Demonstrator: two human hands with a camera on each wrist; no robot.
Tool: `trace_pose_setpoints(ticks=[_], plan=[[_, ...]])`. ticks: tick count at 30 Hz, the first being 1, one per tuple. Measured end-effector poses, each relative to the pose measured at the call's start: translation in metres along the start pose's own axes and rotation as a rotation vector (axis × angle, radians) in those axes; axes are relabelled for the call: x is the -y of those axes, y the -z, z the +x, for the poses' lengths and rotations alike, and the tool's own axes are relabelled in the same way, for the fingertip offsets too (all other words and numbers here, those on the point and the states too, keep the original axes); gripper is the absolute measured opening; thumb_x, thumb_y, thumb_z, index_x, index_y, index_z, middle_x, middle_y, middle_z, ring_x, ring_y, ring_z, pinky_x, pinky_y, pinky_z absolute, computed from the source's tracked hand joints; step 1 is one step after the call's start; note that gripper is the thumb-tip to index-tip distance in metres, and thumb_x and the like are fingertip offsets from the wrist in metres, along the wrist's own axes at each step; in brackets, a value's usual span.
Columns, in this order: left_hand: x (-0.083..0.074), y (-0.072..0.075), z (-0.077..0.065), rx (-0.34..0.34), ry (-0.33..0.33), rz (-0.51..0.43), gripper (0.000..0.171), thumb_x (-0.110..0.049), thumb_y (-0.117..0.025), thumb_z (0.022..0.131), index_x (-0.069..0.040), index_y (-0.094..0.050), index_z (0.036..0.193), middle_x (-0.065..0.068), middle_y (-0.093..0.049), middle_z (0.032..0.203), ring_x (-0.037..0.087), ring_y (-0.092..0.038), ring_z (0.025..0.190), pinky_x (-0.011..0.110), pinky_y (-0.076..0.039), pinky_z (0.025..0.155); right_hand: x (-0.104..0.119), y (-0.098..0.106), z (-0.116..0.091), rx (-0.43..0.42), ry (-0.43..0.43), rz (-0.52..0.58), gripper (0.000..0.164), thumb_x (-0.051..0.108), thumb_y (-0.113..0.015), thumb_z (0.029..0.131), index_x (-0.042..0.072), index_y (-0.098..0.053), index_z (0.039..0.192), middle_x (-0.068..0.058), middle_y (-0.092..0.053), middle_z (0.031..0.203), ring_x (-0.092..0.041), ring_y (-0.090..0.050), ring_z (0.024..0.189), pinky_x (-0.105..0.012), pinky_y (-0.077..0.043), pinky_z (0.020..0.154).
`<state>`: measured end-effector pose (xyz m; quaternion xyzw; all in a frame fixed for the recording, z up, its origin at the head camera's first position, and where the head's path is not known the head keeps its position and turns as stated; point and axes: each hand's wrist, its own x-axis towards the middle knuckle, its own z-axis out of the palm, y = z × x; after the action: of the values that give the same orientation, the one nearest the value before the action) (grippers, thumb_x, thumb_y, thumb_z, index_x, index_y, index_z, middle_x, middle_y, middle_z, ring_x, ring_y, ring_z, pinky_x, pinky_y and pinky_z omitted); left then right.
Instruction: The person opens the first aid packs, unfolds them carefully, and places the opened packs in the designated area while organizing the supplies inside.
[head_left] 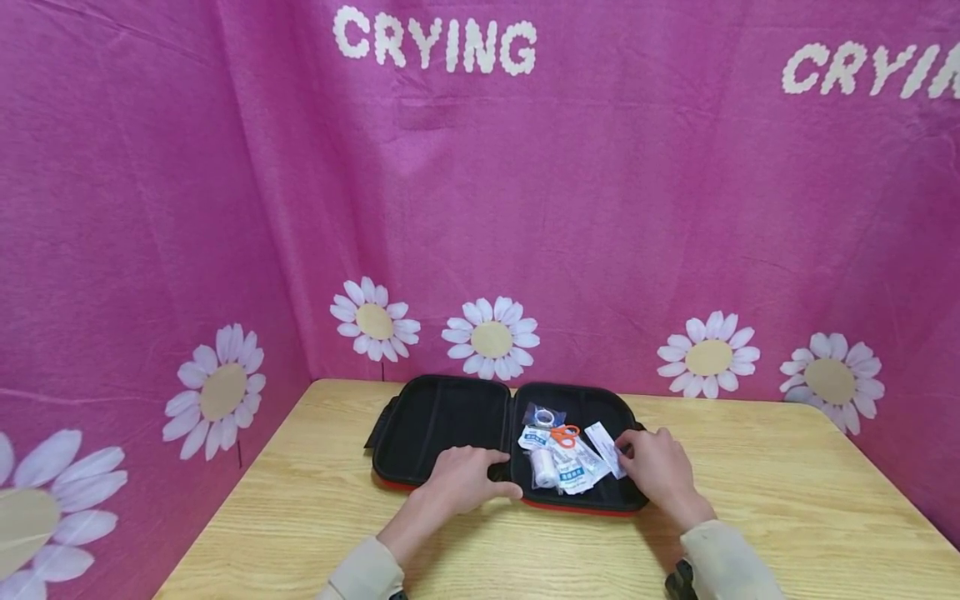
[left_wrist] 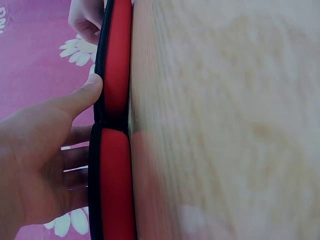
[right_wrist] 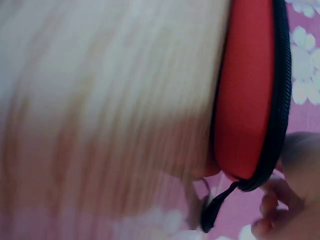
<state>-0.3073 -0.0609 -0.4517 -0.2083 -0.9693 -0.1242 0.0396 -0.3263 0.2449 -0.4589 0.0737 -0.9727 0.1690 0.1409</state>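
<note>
An unzipped red case (left_wrist: 117, 185) with a black lining (head_left: 468, 425) lies spread on the table. My left hand (head_left: 467, 482) is over the case's near edge by the hinge, fingers extended, thumb at the rim in the left wrist view. At the right half, my right hand (head_left: 660, 468) pinches the edge of a narrow white packet (head_left: 603, 448); its fingertips are partly hidden. Beside the packet lie orange-handled scissors (head_left: 565, 435), a white bandage roll (head_left: 544, 468) in clear wrap, a tape roll (head_left: 545, 417) in a bag and blue-and-white sachets (head_left: 573, 475).
The wooden table (head_left: 525, 558) extends on both sides of the case and in front of it. A pink cloth (head_left: 570, 208) with printed daisies hangs behind and at the sides. A black zipper pull (right_wrist: 212, 212) dangles from the case's right side.
</note>
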Motion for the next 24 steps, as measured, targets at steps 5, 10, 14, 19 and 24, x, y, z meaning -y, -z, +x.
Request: trace_pose_setpoints(ticks=[5, 10, 14, 19, 24], plan=[[0.0, -0.001, 0.0, 0.001, 0.004, 0.003, 0.068, -0.071, -0.068, 0.076, -0.027, -0.069, 0.127, -0.003, -0.072, 0.121, 0.019, -0.067, 0.103, 0.033, -0.05, 0.071, -0.01, -0.003, -0.001, 0.038, 0.07, 0.164, 0.012, 0.007, -0.075, 0.083, 0.005, -0.075, 0.095, 0.001, -0.07, 0.075, -0.016, -0.052, 0.078, -0.03, -0.041, 0.066], [-0.001, -0.001, 0.0, -0.005, 0.004, 0.007, 0.068, -0.072, -0.068, 0.076, -0.027, -0.07, 0.127, -0.003, -0.072, 0.121, 0.019, -0.067, 0.103, 0.033, -0.05, 0.071, -0.013, -0.003, -0.001, 0.042, 0.186, 0.185, 0.021, 0.007, -0.078, 0.077, 0.006, -0.075, 0.098, 0.007, -0.061, 0.064, -0.006, -0.048, 0.063, -0.024, -0.038, 0.059], [-0.001, -0.001, 0.0, -0.011, 0.0, 0.009, 0.067, -0.071, -0.068, 0.076, -0.027, -0.07, 0.126, -0.003, -0.073, 0.12, 0.019, -0.067, 0.101, 0.033, -0.05, 0.071, -0.01, -0.001, -0.004, 0.059, 0.22, 0.068, 0.022, 0.016, -0.078, 0.077, 0.011, -0.077, 0.099, 0.007, -0.051, 0.065, -0.013, -0.046, 0.067, -0.03, -0.036, 0.062], [0.0, -0.002, -0.001, -0.024, -0.009, 0.008, 0.067, -0.071, -0.069, 0.076, -0.027, -0.07, 0.126, -0.002, -0.073, 0.12, 0.02, -0.068, 0.102, 0.035, -0.051, 0.073, -0.005, 0.0, -0.007, 0.06, 0.196, -0.067, 0.023, 0.022, -0.079, 0.078, 0.014, -0.078, 0.099, 0.001, -0.059, 0.081, -0.026, -0.048, 0.08, -0.04, -0.04, 0.064], [-0.001, -0.002, 0.0, -0.029, -0.009, 0.007, 0.066, -0.071, -0.069, 0.076, -0.027, -0.07, 0.126, -0.002, -0.073, 0.119, 0.02, -0.068, 0.102, 0.035, -0.051, 0.072, -0.002, 0.0, -0.008, 0.037, 0.227, -0.069, 0.021, 0.021, -0.079, 0.077, 0.018, -0.079, 0.098, 0.0, -0.07, 0.099, -0.028, -0.051, 0.088, -0.043, -0.039, 0.069]])
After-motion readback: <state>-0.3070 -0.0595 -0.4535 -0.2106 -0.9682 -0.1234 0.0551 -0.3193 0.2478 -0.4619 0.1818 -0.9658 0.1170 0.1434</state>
